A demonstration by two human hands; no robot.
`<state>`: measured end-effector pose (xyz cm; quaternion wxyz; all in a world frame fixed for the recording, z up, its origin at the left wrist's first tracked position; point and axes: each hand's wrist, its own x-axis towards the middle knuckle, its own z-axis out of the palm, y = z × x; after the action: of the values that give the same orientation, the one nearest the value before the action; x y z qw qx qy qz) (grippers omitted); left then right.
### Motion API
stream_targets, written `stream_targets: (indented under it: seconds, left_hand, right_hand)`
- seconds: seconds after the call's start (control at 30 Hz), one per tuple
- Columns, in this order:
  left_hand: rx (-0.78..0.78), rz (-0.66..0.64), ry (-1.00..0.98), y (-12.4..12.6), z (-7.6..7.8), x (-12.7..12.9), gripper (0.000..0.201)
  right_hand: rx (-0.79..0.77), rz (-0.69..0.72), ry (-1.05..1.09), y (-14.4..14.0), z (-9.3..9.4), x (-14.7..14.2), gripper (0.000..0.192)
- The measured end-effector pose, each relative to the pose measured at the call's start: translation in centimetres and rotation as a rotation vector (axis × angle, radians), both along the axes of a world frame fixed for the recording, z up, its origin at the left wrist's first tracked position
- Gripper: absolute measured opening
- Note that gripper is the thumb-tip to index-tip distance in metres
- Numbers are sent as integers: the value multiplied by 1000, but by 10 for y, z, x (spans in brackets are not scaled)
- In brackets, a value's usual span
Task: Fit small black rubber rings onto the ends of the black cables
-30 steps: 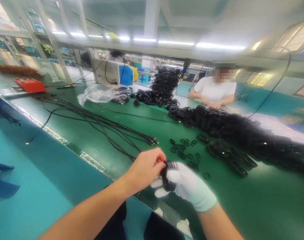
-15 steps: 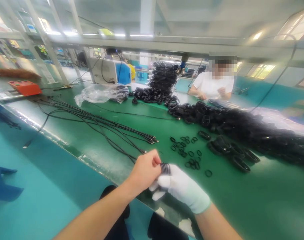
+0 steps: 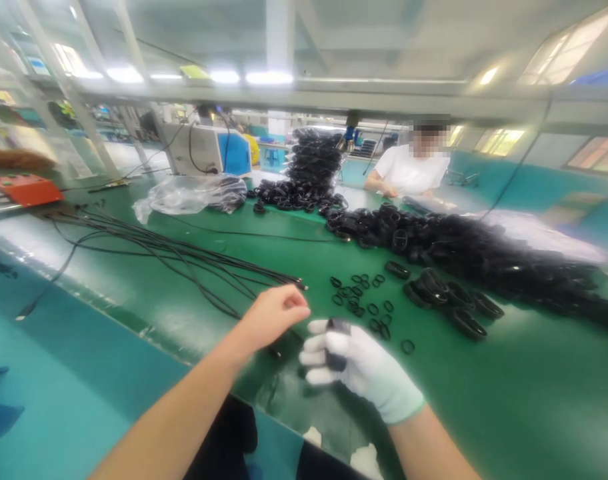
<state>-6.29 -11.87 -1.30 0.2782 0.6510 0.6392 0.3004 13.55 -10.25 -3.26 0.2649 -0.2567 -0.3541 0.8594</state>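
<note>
My right hand [image 3: 364, 373], in a white glove, is closed around a small black coiled bundle [image 3: 337, 344] just above the near edge of the green table [image 3: 509, 393]. To its left is my bare left hand [image 3: 274, 315], a short gap from the glove, thumb and fingertips pinched together with nothing visible between them. Several small black rings [image 3: 359, 300] lie loose on the table just beyond both hands. The ends of several long black cables [image 3: 184, 257] reach toward my left hand.
Larger black coils [image 3: 434, 293] lie to the right of the rings, with a long heap of them [image 3: 484, 250] behind. A person in white [image 3: 409, 175] works across the table. At the far end are a coil stack [image 3: 317, 157], a plastic bag [image 3: 184, 193], a machine [image 3: 209, 150] and an orange box [image 3: 24, 189].
My left hand has let go of the black bundle and drawn away to the left. The gloved right hand still holds it. The view has shifted slightly right.
</note>
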Motion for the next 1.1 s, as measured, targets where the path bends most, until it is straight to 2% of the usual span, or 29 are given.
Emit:
stream_targets:
  seconds: [0.07,0.13,0.27,0.37,0.47,0.63,0.73,0.87,0.93,1.0,1.1]
  left_hand:
    - [42,29,117,23,1,-3,16]
    - [60,7,179,46,-4,5,12]
    - [50,-112,181,81,-24,39,5]
    - [16,-158,101,91,-34,54,3]
    - [-28,-159,-49,83,-28,49,10]
    - [-134,-158,-378,36,-9,43,24]
    - [-164,-107,-559,13,-12,53,23]
    - [-111,17,-701,2,-24,61,21]
    - [-31,38,-654,-2,-28,59,21]
    - [1,45,-674,-7,-27,55,22]
    - [-99,-31,-1019,-17,-21,47,22]
  right_hand:
    - [-17,-195,1,15,4,14,35]
    - [-26,-320,-20,27,6,25,38]
    - [-30,-296,-53,33,4,27,40]
    - [-17,-276,-64,30,1,20,42]
    - [13,-331,-86,27,1,15,43]
    - [166,-452,-122,25,1,3,50]
    - [214,-469,-140,22,-5,-9,56]
    - [181,-454,-133,17,-12,-14,51]
    - [144,-415,-88,14,-12,-11,47]
    - [81,-298,37,11,-11,-6,47]
    - [40,-36,294,8,-9,0,43]
